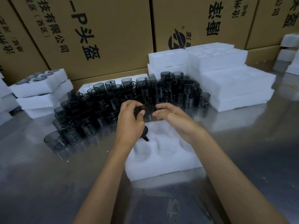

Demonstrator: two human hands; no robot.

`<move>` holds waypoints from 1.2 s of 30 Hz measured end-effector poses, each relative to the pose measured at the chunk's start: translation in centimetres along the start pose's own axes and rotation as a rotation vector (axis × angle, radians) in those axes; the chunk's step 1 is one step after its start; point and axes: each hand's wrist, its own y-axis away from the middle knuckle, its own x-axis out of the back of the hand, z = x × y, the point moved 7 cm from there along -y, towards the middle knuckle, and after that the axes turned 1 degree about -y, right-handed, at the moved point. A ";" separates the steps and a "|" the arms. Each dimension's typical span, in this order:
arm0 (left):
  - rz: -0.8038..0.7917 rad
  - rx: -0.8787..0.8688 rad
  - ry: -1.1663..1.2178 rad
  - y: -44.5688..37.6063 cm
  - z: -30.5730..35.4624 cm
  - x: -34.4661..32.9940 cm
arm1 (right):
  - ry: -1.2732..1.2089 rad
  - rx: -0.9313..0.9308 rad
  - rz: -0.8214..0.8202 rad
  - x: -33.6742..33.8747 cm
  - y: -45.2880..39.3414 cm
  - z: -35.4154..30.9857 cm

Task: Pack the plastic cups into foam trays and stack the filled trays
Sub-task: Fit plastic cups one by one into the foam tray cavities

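Note:
A white foam tray (163, 160) with round pockets lies on the steel table in front of me. One smoky grey cup (145, 134) sits in its far left pocket, mostly hidden by my left wrist. My left hand (131, 117) grips another smoky cup (144, 105) above the tray's far edge, thumb across its side. My right hand (171, 113) hovers just right of that cup with fingers loosely curved, not clearly touching it. Behind them stands a big heap of several dark translucent handled cups (129, 101).
Filled foam trays (40, 88) are stacked at the left. Stacks of white foam trays (226, 81) rise at the right, more foam (291, 50) at the far right. Brown cardboard boxes (100, 33) wall off the back. A lone cup (55, 140) stands near left.

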 end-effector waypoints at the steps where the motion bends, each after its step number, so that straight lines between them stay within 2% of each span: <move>1: 0.013 -0.004 0.033 0.2 0.1 0.3 | -0.023 -0.005 0.003 0.2 0.0 0.0; 6: 0.041 -0.014 0.193 1.5 0.4 1.0 | -0.149 0.002 -0.080 2.3 0.1 -0.6; 9: 0.041 -0.035 0.233 2.1 1.2 1.0 | -0.123 0.069 -0.133 2.5 0.9 -0.7; 13: 0.028 -0.028 0.280 2.8 1.9 0.7 | -0.132 0.160 -0.095 1.7 1.4 -0.7; 19: -0.118 -0.077 0.271 3.3 2.6 0.0 | -0.183 0.173 -0.023 2.2 1.6 -0.8; 23: -0.307 -0.066 0.405 3.7 3.1 -0.6 | -0.174 0.161 -0.132 1.6 2.1 -0.8; 26: -0.311 -0.044 0.431 4.0 3.2 -1.1 | -0.122 0.166 -0.233 0.7 2.6 -0.8; 31: -0.167 0.061 0.453 3.7 2.0 -0.6 | -0.003 0.204 -0.089 1.2 2.7 -1.2; 36: -0.204 0.111 0.401 3.3 0.7 -0.6 | 0.234 0.228 0.071 2.8 2.7 -1.7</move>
